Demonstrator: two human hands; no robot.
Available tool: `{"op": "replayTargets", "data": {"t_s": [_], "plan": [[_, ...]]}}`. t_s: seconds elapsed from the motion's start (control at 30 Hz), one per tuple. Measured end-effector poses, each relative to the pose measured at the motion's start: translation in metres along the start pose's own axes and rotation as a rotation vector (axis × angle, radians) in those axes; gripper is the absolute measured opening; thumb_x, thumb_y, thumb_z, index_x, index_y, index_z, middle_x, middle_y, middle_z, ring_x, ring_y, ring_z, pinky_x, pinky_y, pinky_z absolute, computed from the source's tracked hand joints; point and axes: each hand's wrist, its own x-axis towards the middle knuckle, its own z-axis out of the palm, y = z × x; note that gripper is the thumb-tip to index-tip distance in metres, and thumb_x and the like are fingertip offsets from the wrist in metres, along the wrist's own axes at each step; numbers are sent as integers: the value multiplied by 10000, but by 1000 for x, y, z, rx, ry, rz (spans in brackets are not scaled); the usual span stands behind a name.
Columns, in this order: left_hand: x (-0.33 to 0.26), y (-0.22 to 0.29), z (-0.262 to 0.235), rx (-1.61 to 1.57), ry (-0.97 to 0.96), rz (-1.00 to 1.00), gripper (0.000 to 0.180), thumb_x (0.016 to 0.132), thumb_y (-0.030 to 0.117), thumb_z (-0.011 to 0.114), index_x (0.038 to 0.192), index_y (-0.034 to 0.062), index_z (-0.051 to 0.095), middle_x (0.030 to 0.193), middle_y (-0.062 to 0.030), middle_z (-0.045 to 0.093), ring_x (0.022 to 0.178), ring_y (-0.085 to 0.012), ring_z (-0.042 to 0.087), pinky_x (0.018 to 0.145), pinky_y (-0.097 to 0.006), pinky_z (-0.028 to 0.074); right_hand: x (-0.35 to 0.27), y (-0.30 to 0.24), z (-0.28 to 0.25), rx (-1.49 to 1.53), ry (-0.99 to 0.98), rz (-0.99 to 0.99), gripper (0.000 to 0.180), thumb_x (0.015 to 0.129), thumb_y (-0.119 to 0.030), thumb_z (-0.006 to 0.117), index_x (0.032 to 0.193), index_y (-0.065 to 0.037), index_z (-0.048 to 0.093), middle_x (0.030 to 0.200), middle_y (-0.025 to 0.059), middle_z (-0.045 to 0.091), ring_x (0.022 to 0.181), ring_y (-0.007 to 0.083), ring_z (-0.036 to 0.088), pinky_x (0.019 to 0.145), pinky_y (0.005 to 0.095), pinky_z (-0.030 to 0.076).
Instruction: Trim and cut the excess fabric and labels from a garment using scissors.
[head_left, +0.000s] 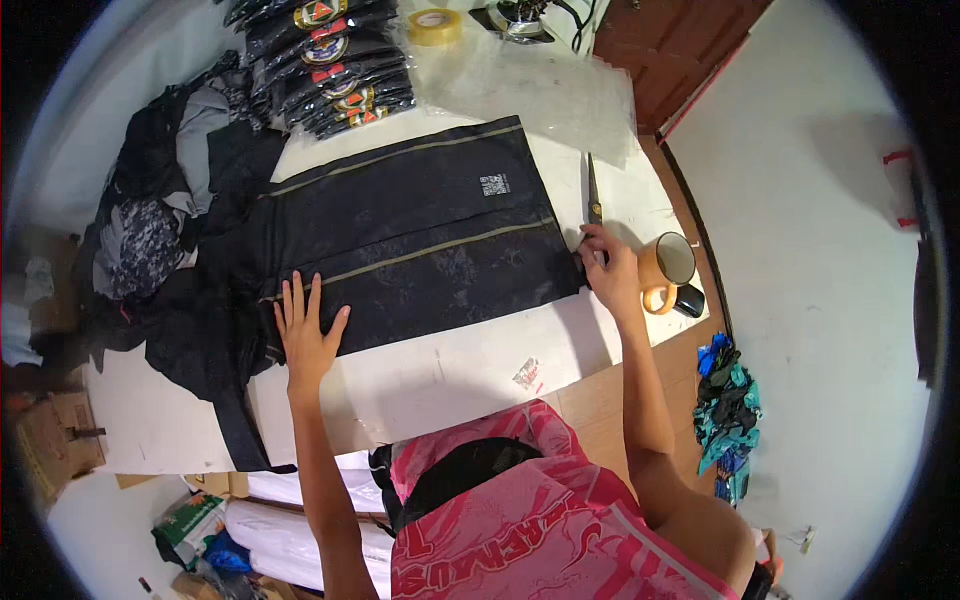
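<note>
A black garment (410, 235) with olive stripes and a small white square print lies spread flat on the white table (440, 385). My left hand (308, 335) rests palm down on its near left part, fingers stretched and apart. Off the garment's right edge, my right hand (612, 268) has its fingers curled at the handles of a pair of scissors (592, 190). The scissors' closed blades point away from me, and the fingers partly hide the handles. To the left, a rumpled heap of black and grey camouflage clothes (150, 240) meets the garment.
An orange-brown mug (655, 265) and a small black object (689, 301) are near the right table edge. Behind lie clear plastic bags (530, 90), a tape roll (434, 27) and stacked bagged black garments (335, 75). Blue-green cloths (728, 410) lie on the floor.
</note>
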Motion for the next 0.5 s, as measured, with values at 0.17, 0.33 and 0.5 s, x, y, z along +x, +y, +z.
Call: {"op": "replayTargets", "data": {"t_s": [0.17, 0.33, 0.5], "plan": [[0, 0, -1, -4, 25, 14, 661, 872, 459, 597, 1418, 131, 418, 1525, -153, 257, 1420, -335, 199, 1140, -513, 141, -17, -6, 10, -48, -33, 92, 328, 767, -137, 734, 1063, -25, 649, 735, 164, 660, 672, 276, 659, 603, 341, 497], [0, 3, -6, -160, 142, 95, 582, 822, 357, 681, 1311, 79, 530, 1449, -198, 371, 1352, -361, 327, 1107, -503, 225, -20, -8, -3, -312, -9, 72, 298, 746, -102, 727, 1033, -56, 661, 738, 112, 656, 675, 301, 619, 647, 403, 484], [-24, 19, -16, -314, 372, 5, 434, 783, 236, 734, 1167, 67, 623, 1338, -149, 507, 1228, -332, 480, 1034, -446, 357, -14, -83, 59, -101, -27, -319, 232, 766, -77, 690, 990, -33, 649, 885, 132, 631, 867, 331, 593, 762, 421, 460]]}}
